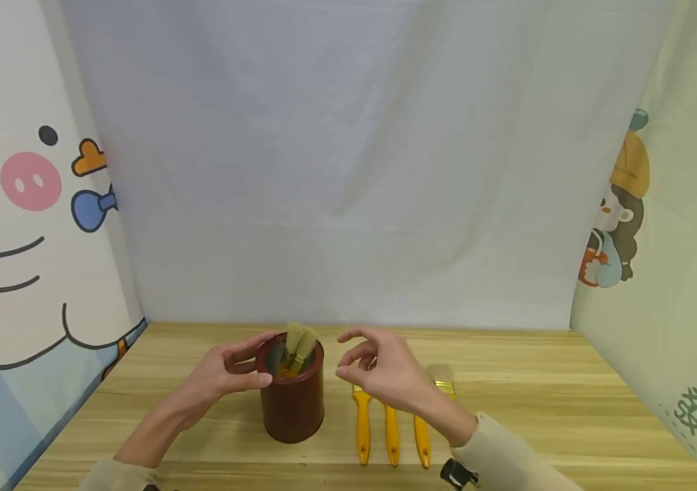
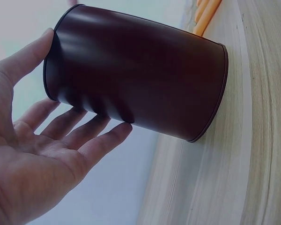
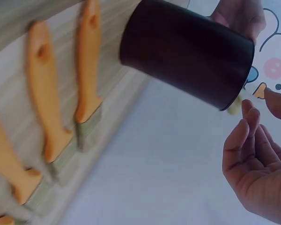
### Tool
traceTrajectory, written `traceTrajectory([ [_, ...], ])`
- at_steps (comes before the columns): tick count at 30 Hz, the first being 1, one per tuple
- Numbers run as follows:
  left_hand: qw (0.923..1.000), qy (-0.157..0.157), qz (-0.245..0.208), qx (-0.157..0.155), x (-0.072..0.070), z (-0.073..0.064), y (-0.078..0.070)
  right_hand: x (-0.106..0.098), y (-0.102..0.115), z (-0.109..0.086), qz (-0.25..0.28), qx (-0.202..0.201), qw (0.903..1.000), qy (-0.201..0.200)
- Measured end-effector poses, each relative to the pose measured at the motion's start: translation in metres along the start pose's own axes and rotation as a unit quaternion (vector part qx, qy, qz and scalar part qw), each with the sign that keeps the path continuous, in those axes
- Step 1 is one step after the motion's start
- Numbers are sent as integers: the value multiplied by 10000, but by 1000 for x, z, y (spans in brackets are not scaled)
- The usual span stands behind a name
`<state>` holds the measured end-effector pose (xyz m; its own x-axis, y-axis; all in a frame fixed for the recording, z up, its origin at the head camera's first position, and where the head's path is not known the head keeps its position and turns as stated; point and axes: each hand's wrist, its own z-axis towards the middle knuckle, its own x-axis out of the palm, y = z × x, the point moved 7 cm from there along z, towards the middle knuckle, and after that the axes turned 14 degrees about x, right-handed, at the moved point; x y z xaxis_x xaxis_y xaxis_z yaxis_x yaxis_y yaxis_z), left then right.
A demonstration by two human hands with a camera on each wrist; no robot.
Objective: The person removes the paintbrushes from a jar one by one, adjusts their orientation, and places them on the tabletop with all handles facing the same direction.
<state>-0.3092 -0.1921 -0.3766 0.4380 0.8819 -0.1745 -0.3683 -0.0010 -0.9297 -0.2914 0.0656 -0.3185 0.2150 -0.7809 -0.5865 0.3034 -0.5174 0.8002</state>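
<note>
A dark brown cylindrical can (image 1: 293, 409) stands upright on the wooden table. Two paintbrushes (image 1: 301, 346) are inside it, bristles up above the rim, their handles hidden by the wall. My left hand (image 1: 226, 368) holds the can from its left side, thumb at the rim and the other fingertips against the wall, as the left wrist view (image 2: 47, 154) shows. Just right of the can, my right hand (image 1: 385, 368) hovers with loosely bent fingers and nothing between them. Below it lie several paintbrushes with orange-yellow handles (image 1: 392, 436), partly covered by the hand and forearm.
The wooden table (image 1: 532, 409) runs back to a pale cloth wall (image 1: 348, 170). Printed cloth panels with cartoon figures stand on the left (image 1: 11, 273) and right (image 1: 661, 307). In the right wrist view, the loose brushes (image 3: 47, 89) lie roughly side by side.
</note>
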Motion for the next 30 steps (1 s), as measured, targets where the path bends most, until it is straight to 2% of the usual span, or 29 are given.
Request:
traceTrajectory([
  [6, 10000, 41, 2, 77, 1, 0, 0, 18, 19, 12, 30, -177, 9998, 127],
  [13, 9999, 62, 32, 83, 1, 1, -2, 32, 28, 27, 17, -152, 9999, 6],
  [23, 9999, 89, -41, 81, 0, 0, -2, 48, 30, 40, -500, 286, 9981, -230],
  [30, 9999, 91, -52, 132, 0, 1, -2, 55, 39, 47, -673, 293, 9967, -338],
])
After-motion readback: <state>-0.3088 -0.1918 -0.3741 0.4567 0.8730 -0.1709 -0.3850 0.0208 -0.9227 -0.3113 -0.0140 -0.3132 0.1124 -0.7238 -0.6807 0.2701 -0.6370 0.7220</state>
